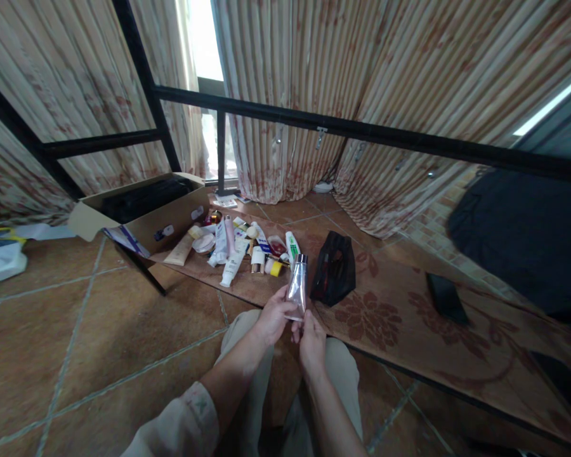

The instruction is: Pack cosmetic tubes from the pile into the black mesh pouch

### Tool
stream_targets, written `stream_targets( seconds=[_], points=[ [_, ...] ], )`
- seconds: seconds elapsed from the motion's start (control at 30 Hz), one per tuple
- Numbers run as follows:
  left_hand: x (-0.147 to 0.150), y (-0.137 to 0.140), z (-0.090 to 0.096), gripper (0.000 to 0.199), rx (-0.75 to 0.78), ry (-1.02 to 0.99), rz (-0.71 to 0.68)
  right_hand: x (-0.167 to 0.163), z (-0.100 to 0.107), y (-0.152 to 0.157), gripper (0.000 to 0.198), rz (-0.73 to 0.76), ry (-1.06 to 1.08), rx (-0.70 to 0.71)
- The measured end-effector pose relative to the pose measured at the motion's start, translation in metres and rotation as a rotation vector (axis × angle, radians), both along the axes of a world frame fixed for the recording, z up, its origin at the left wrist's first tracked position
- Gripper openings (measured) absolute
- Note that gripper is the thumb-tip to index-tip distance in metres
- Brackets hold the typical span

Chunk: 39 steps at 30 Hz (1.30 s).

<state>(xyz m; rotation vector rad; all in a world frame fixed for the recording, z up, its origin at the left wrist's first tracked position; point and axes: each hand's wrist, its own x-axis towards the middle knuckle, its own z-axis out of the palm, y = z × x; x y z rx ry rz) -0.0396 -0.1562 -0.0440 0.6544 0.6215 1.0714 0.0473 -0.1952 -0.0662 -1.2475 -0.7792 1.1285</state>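
A shiny pinkish-silver squeeze tube (297, 287) with a dark cap is held above the near edge of the low bench, its cap end up. My left hand (275, 315) grips its lower left side, thumb across the front. At the tube's bottom right corner, my right hand (311, 339) pinches it with closed fingers. Just right of the tube stands a black mesh pouch (334, 270). To the left lies a pile of cosmetics, among them a white tube (234, 261), a pink bottle (229, 235), a gold-based jar (257, 260) and a white-and-green tube (292, 244).
The patterned bench cover (385, 317) runs to the right, with a dark phone (447, 298) on it. An open cardboard box (171, 219) holding something black sits at the left end. A black metal rail (266, 113) crosses before the curtains (285, 57).
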Motion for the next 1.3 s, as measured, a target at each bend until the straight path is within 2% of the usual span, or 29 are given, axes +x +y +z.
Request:
stream_targets(
  seconds=[0.6,0.8,1.3],
  points=[
    [0.0022,0.0001,-0.0007,0.053,-0.013,-0.003,0.031,0.0015,-0.0032,0.0005,0.051,0.004,-0.034,-0.009],
    [0.0021,-0.0003,-0.0011,0.046,-0.018,-0.007,0.029,0.0007,-0.0016,-0.0001,0.050,0.009,-0.030,-0.011],
    [0.0028,0.0003,-0.0030,0.049,-0.018,0.007,0.003,0.0000,0.0037,-0.0012,0.053,0.009,-0.069,-0.015]
  ],
)
